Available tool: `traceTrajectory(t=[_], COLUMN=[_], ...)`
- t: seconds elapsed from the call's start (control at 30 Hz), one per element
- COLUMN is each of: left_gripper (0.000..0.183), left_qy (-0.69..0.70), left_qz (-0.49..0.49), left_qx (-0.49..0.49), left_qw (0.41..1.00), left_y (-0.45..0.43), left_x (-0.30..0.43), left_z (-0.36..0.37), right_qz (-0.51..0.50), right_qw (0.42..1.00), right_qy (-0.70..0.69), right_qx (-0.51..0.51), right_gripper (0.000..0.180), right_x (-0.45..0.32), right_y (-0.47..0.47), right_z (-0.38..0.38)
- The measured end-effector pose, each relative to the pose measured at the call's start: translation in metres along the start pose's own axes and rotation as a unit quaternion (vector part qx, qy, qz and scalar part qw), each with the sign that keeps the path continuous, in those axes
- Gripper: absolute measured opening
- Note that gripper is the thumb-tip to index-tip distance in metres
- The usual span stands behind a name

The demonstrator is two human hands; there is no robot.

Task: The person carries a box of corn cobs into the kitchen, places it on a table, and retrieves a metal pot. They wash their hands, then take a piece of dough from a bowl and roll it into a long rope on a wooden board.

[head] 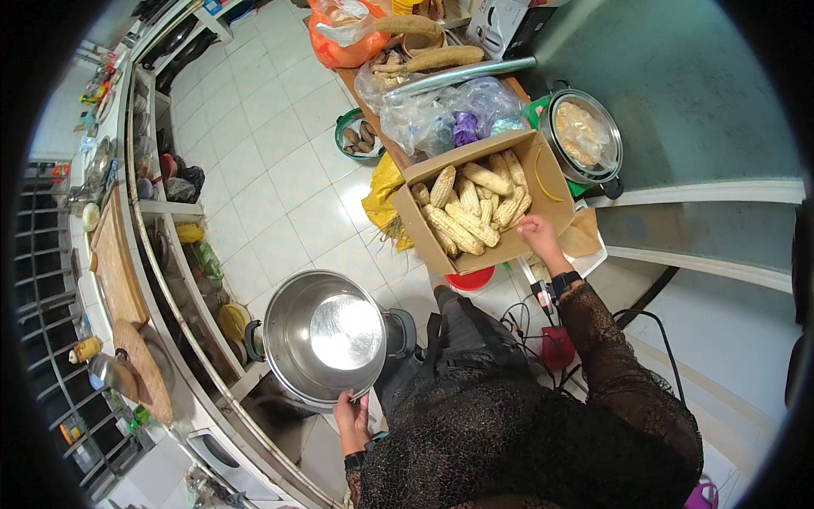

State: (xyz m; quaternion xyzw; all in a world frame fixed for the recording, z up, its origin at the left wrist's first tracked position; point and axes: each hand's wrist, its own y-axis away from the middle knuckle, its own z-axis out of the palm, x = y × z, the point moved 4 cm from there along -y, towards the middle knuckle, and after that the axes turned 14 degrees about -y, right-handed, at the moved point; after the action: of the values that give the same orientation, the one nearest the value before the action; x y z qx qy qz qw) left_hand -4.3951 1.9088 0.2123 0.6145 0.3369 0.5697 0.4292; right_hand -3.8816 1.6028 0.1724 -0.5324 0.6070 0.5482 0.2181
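My left hand [353,420] grips the near rim of a deep stainless steel stockpot [286,331] with two dark side handles. The pot is tilted towards me, and its shiny inside shows no food. My right hand [540,237] is over the near side of an open cardboard box [416,235], with its fingers curled beside the dried corn cobs [470,223]. Whether those fingers touch a cob or hold anything is not clear. Several pale cobs lie heaped in the box, and a yellow strip [545,181] rests against its right inner wall.
Right of the box stands a lidded pot [620,143] with a bagged food on top. Beyond lie plastic bags [420,124] and dried loofah-like gourds [445,58]. A green bucket of tubers [361,139], a red basin [470,278] and cables [524,324] are below. Shelving [184,207] runs along the left.
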Motion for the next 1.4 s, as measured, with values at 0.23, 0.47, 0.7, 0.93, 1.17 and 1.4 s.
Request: traceTrajectory(t=[0.23, 0.47, 0.7, 0.93, 1.17, 1.4], left_gripper=[0.028, 0.027, 0.024, 0.023, 0.026, 0.03], left_qy=[-0.028, -0.226, -0.063, -0.036, 0.005, 0.056], left_qz=[-0.01, 0.068, 0.037, 0.094, 0.046, 0.0], left_qx=[-0.059, -0.134, -0.074, -0.1, -0.136, -0.139], left_qw=[0.998, 0.962, 0.995, 0.99, 0.99, 0.989], left_y=[-0.029, -0.024, -0.035, -0.032, -0.067, -0.117], left_x=[0.042, 0.106, 0.154, 0.196, 0.238, 0.31], left_z=[-0.069, -0.104, -0.117, -0.095, -0.071, -0.02], right_qz=[-0.067, -0.218, -0.063, -0.066, 0.215, 0.234], right_qw=[0.988, 0.945, 0.974, 0.916, 0.898, 0.852], right_qy=[-0.085, 0.202, -0.034, 0.315, -0.112, -0.194], right_qx=[-0.108, -0.14, -0.214, -0.237, -0.367, -0.426], right_gripper=[0.02, 0.031, 0.031, 0.024, 0.047, 0.035], right_x=[0.003, -0.02, -0.129, -0.16, -0.168, -0.248], right_y=[0.145, 0.237, 0.223, 0.204, 0.213, 0.164], right_z=[0.087, 0.198, 0.226, 0.311, 0.421, 0.481])
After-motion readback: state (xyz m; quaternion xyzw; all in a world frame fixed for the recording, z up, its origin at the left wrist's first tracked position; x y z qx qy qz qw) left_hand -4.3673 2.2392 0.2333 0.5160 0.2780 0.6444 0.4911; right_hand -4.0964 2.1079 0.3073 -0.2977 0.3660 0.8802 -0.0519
